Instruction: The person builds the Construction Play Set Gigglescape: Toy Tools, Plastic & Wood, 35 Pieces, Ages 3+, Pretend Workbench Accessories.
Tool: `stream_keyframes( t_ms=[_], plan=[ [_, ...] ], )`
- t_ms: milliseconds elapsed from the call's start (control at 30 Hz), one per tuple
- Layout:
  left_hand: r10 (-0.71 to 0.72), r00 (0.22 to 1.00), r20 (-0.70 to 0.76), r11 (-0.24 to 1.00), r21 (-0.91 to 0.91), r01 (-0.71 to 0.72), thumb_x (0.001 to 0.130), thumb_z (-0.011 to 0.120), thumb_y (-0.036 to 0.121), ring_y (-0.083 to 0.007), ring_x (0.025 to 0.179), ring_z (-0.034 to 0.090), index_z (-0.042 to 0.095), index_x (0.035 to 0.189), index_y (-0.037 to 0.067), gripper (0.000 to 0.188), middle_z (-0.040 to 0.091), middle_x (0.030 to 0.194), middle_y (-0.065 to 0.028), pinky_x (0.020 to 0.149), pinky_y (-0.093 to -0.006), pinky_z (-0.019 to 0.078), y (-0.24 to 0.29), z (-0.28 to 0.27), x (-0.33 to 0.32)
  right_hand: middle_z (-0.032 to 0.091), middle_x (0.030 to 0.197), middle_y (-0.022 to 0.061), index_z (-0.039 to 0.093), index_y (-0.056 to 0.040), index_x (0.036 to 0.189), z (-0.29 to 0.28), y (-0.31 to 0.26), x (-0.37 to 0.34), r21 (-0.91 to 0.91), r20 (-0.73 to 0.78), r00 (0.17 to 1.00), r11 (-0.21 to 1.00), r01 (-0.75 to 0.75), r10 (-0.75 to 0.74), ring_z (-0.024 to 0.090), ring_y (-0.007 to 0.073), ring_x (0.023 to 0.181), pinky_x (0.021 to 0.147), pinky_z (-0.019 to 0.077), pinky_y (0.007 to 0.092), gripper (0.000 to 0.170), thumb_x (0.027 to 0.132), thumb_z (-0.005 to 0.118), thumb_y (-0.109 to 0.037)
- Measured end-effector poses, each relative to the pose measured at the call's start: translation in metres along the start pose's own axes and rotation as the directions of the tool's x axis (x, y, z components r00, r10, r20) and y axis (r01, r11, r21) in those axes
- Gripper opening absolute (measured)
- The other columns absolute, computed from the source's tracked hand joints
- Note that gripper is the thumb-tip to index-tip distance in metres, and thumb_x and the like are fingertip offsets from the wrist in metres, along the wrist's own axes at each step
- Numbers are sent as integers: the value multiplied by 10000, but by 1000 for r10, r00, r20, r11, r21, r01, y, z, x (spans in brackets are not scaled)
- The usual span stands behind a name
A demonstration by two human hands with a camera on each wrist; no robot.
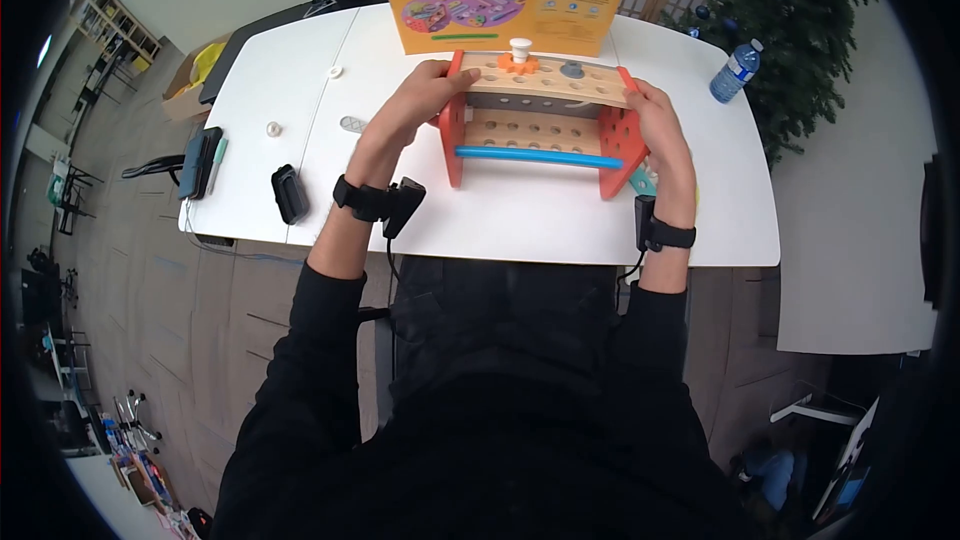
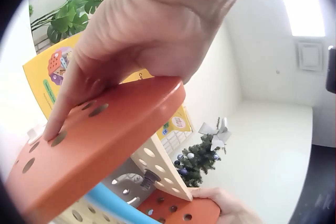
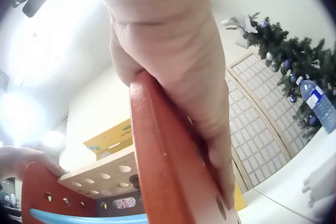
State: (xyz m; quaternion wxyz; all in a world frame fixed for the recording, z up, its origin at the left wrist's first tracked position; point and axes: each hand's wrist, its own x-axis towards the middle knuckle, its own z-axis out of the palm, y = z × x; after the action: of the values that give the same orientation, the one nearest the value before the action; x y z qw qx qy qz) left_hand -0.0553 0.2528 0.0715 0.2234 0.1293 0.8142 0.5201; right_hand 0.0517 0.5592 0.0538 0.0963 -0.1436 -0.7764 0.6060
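Observation:
A wooden toy workbench (image 1: 545,140) with red side panels, holed boards and a blue rod (image 1: 540,156) is held at both ends over the white table. My left hand (image 1: 425,95) grips the left panel, thumb over its top edge; in the left wrist view its fingers lie along the holed red panel (image 2: 105,145). At the other end my right hand (image 1: 662,125) grips the right panel (image 3: 157,145), fingers down its outer face. On the top board are a white peg (image 1: 520,48), an orange gear (image 1: 518,66) and a grey-blue nut (image 1: 571,70).
A large yellow box (image 1: 590,10) stands behind the workbench. Left on the table (image 1: 330,160) lie a black case (image 1: 290,194), a white ring (image 1: 335,71), a small white piece (image 1: 273,128) and a holed strip (image 1: 352,124). A water bottle (image 1: 735,72) stands at the right; a teal piece (image 1: 642,180) lies near my right wrist.

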Motion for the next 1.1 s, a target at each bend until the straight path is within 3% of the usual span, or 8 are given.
stream_keyframes(
  t_ms=[167, 333, 433, 500, 633, 700, 933, 1100],
  plan=[
    [303, 951, -60, 953, -7, -304, 946, 618, 368, -169, 998, 626, 527, 1306, -51, 560, 652, 1090, -139, 905, -298, 478, -2, 9, -23, 626, 1212, 111, 507, 13, 1363, 14, -10, -34, 216, -113, 991, 972, 96, -73, 584, 155, 1083, 962, 431, 276, 393, 986, 465, -87],
    [341, 940, -25, 937, -79, -341, 858, 728, 183, -234, 1170, 584, 319, 1479, -13, 769, 572, 1294, -177, 999, -365, 479, 13, 4, -38, 597, 1280, 135, 439, 5, 1421, 17, 5, -47, 23, -206, 902, 920, 392, -380, 567, 164, 1147, 990, 428, 288, 454, 997, 507, -145],
    [455, 885, -97, 878, -118, -464, 784, 773, 96, -266, 1251, 522, 229, 1517, 12, 917, 470, 1413, -194, 1014, -386, 478, 7, 6, -39, 582, 1309, 161, 397, 15, 1442, 15, 8, -59, 107, -204, 905, 911, 399, -373, 557, 181, 1188, 1015, 431, 314, 538, 949, 589, -85],
    [383, 923, -31, 915, -121, -384, 700, 802, 13, -286, 1308, 462, 149, 1544, 66, 1068, 371, 1489, -198, 1039, -404, 468, 14, 4, -49, 573, 1324, 174, 387, 19, 1445, 4, 4, -66, 151, -136, 924, 914, 377, -359, 560, 190, 1193, 1023, 435, 326, 605, 899, 640, -38],
    [395, 919, -9, 918, -45, -395, 630, 807, -42, -291, 1267, 494, 390, 1456, 160, 948, 473, 1402, -133, 1000, -432, 508, 8, 4, -52, 578, 1325, 191, 391, 31, 1435, -4, -6, -81, 27, -82, 973, 975, 220, -217, 603, 204, 1150, 990, 480, 336, 768, 752, 739, 83],
    [430, 903, -3, 899, -90, -429, 593, 821, -53, -284, 1254, 499, 556, 1254, 117, 732, 444, 1422, -94, 990, -412, 519, 0, 1, -49, 610, 1277, 193, 431, 38, 1402, 1, -19, -92, -30, -107, 973, 979, 200, -203, 630, 210, 1109, 961, 500, 334, 749, 726, 751, 89],
    [441, 893, -91, 893, -49, -447, 513, 829, -106, -238, 1248, 499, 635, 896, 97, 476, 301, 1493, -41, 1039, -379, 510, -14, 9, -50, 713, 1018, 194, 606, 56, 1199, 16, -7, -93, -229, -152, 977, 967, 110, -147, 702, 224, 968, 889, 540, 315, 560, 665, 767, 107],
    [448, 890, -84, 888, -75, -454, 482, 798, -139, -250, 1250, 499, 649, 966, 99, 559, 270, 1495, -23, 1039, -379, 509, -14, 13, -50, 717, 929, 205, 627, 81, 1093, 16, 4, -87, -290, -149, 960, 938, 188, -239, 716, 237, 892, 809, 556, 317, 452, 662, 763, 103]
  ],
)
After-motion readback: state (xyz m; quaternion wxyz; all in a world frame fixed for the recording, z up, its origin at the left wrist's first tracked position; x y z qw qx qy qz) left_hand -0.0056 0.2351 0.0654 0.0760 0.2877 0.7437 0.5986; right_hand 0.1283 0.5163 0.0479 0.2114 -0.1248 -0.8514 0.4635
